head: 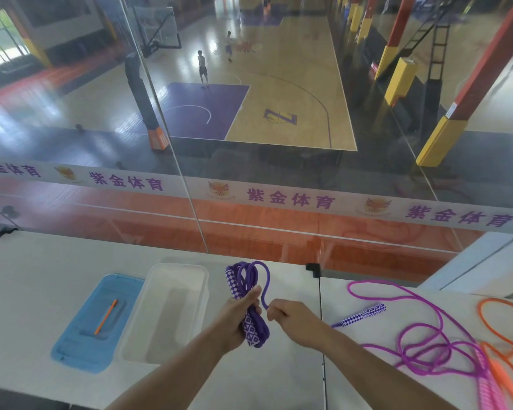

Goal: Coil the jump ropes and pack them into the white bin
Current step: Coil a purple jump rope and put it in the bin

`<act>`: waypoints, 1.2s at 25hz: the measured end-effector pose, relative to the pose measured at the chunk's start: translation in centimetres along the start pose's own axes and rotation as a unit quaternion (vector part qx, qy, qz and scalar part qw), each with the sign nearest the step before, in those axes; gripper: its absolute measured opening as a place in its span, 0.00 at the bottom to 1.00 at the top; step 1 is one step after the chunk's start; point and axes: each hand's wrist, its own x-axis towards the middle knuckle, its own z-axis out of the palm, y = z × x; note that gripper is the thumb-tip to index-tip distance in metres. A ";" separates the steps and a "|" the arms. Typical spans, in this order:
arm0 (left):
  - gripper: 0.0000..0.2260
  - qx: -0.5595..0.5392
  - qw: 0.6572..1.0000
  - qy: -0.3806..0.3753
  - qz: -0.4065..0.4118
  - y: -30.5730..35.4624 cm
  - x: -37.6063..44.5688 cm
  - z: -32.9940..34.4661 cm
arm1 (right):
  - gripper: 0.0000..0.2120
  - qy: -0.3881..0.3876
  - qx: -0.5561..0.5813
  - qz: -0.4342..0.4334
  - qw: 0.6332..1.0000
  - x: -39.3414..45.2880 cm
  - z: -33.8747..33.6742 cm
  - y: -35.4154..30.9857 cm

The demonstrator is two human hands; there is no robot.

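Coil of purple jump rope (251, 294) clamped in our left hand (240, 313) so loops hold; right hand (290, 319) beside it pinches the tail for wrapping.

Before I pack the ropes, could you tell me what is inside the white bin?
The white bin shows only its bare translucent floor; no rope lies inside, and nothing covers its interior.
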 end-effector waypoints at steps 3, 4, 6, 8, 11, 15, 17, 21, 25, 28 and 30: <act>0.13 0.070 0.997 -0.004 0.019 -0.3 -0.2 0.5 | 0.10 -0.049 -0.035 -0.017 0.998 -0.2 0.2 0.1; 0.13 0.090 0.996 0.001 0.021 -0.4 -0.2 0.5 | 0.10 -0.053 -0.049 -0.024 0.997 -0.3 0.1 0.2; 0.14 0.114 0.993 0.007 0.008 -0.8 -0.2 0.2 | 0.11 -0.062 -0.076 -0.037 0.995 -0.4 0.2 0.3; 0.14 0.120 0.992 -0.006 -0.020 -0.9 -0.2 -0.3 | 0.12 -0.079 -0.082 -0.044 0.993 -0.6 0.4 0.3; 0.12 0.079 0.995 -0.028 -0.047 -0.8 -0.2 -0.7 | 0.10 -0.087 -0.055 -0.039 0.994 -1.1 0.9 0.2; 0.11 -0.010 0.998 -0.015 -0.054 1.1 0.3 -1.6 | 0.13 -0.071 -0.005 -0.002 0.997 -2.4 0.0 0.8; 0.10 -0.031 0.998 -0.022 -0.058 2.2 0.7 -2.6 | 0.13 -0.081 -0.009 0.015 0.997 -3.0 -0.8 2.1; 0.08 0.051 0.998 -0.014 -0.032 3.5 1.6 -4.1 | 0.12 -0.073 -0.021 0.031 0.997 -3.7 -2.1 4.0; 0.03 0.499 0.863 0.038 0.076 4.4 2.5 -5.2 | 0.09 -0.075 -0.106 -0.021 0.991 -4.2 -4.3 3.0; 0.08 0.664 0.744 0.008 0.076 4.2 2.3 -4.7 | 0.09 -0.041 -0.194 -0.073 0.977 -4.0 -6.1 1.8; 0.10 0.672 0.739 -0.019 0.049 3.6 1.8 -4.2 | 0.10 -0.014 -0.198 -0.080 0.977 -3.7 -7.0 1.2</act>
